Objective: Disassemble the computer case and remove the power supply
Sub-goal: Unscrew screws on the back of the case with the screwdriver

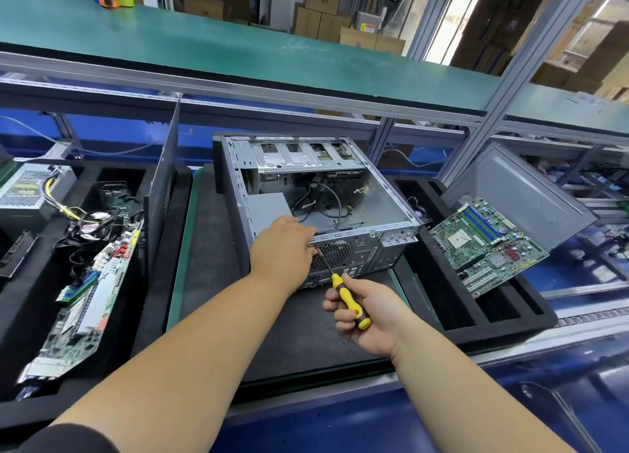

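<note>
**Inspector:** How is the grip described at this step?

**Technician:** The right hand (369,316) is closed around the yellow handle of the screwdriver (343,292); the shaft is angled up and to the left, and its tip is placed at the rear panel of the computer case (340,214), just beside the fan grille (332,253). The left hand (284,248) is laid over the rear top edge of the case. Its fingers are curled over that edge; whether anything is pinched beneath them cannot be told.

**Inspector:** Where is the power supply located?

**Technician:** The power supply (267,207), a grey box, is seated inside the open case at the near left corner, directly beyond the left hand.

**Inspector:** What faults are to be expected?

**Technician:** The tip is likely to slip from the screw head if the shaft is held off-axis, and the left fingers, which are very near the tip, could be struck. A freed screw could be dropped into the case. The attached cables (335,204) could be strained if the unit is pulled before they are released.

**Inspector:** How are the arms posed?

**Technician:** Both forearms are extended forward over the desk (211,282); the left is stretched further, the right is bent at the wrist.
</note>
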{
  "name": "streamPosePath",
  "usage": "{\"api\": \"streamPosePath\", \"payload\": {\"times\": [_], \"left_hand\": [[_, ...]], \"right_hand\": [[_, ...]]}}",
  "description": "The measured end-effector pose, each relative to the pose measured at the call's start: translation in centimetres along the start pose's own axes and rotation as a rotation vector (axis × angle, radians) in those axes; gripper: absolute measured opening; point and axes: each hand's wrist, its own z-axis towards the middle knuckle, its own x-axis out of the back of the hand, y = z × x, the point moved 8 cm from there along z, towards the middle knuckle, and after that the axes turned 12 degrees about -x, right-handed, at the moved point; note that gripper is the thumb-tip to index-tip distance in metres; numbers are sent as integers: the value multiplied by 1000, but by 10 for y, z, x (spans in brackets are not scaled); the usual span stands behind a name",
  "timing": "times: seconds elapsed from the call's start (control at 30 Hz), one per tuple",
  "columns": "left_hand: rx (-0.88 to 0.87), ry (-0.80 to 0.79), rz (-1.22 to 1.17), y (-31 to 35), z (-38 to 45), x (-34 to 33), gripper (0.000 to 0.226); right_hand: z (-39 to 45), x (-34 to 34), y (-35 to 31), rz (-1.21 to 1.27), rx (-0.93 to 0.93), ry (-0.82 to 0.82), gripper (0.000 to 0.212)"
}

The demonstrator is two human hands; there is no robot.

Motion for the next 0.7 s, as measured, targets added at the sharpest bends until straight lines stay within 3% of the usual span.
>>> {"api": "streamPosePath", "payload": {"times": [0.07,0.13,0.2,0.33,0.43,0.57,0.63,0.7], "left_hand": [[-7,16,7,1,0,2,13],[-14,20,11,2,0,3,12],[-15,17,7,2,0,3,12],[-13,10,9,2,0,1,13],[-15,5,8,2,1,1,14],[-12,-12,13,1,1,-1,17],[-5,-4,11,1,0,0,16],[-2,1,7,1,0,0,15]], "right_hand": [[3,-3,6,65,-17,-62,41],[7,-2,5,-8,29,18,42],[5,6,-5,-314,133,287,44],[-20,-5,-34,-1225,435,880,35],[-25,-16,-40,-1526,485,1124,29],[-27,-17,-43,-1521,501,1139,25],[-28,-8,-47,-1362,519,1002,26],[-24,5,-45,-1024,439,772,36]]}}
